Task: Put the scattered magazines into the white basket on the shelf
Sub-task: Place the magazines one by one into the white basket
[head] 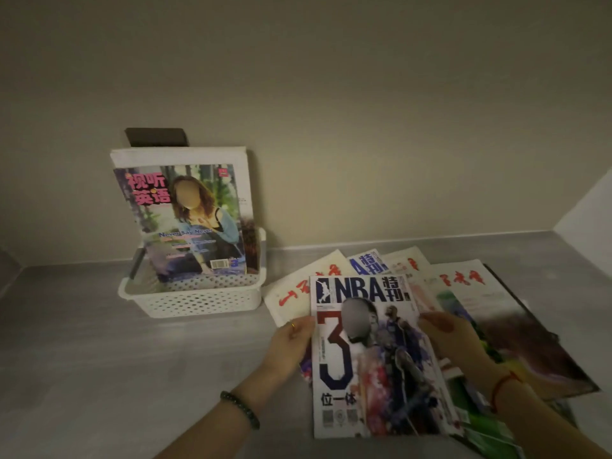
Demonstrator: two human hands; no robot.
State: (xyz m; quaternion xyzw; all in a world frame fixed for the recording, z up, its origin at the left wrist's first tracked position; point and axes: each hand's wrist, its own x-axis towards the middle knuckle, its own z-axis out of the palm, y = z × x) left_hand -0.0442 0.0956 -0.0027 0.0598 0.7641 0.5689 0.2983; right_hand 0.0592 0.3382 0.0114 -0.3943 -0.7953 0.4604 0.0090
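Note:
A white perforated basket (198,301) stands on the grey shelf at the left. Magazines lean upright in it, the front one (185,223) with pink characters on its cover. To the right lies a fanned pile of scattered magazines (490,313). On top of it is an NBA magazine (374,359) with a big "3". My left hand (291,346) grips its left edge. My right hand (453,339) grips its right edge.
The grey shelf surface (99,359) runs left to a side wall and back to a beige wall. A white side panel (586,210) closes the right end. A dark flat object (155,137) sticks up behind the basket's magazines.

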